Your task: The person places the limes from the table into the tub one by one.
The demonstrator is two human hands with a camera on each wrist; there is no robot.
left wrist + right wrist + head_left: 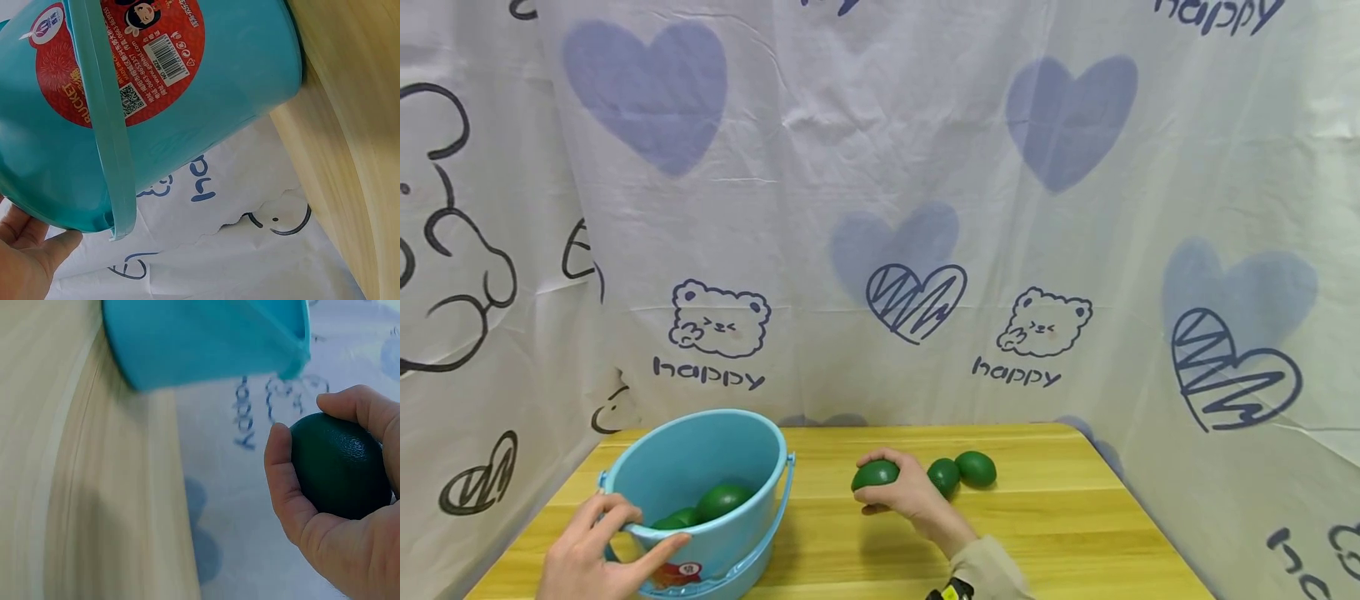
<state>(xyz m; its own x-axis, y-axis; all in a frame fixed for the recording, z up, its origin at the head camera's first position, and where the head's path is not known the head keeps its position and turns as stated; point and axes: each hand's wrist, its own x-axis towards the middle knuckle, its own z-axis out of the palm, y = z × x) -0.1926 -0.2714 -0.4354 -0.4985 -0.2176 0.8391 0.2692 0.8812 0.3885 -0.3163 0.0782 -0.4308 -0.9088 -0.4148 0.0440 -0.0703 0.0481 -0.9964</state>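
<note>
A light blue bucket (pixel 737 546) leans on the left part of the table, its mouth tilted and several dark green avocados (pixel 724 502) inside. My left hand (pixel 591 546) grips its near-left rim, thumb on the outside; the left wrist view shows those fingers (pixel 22 228) at the rim beside the handle (pixel 103 119). To the right of the bucket, my right hand (pixel 898 487) holds another avocado (pixel 340 465) above the table, fingers and thumb curled round its sides. Just beyond that wrist lie two more avocados (pixel 976 470), side by side.
The wooden table (pixel 1060 542) ends at a patterned cloth backdrop (pixel 865 375), with cloth on the left and right sides too. A red label (pixel 156 75) is on the bucket's wall. The bucket's handle hangs down along its near side.
</note>
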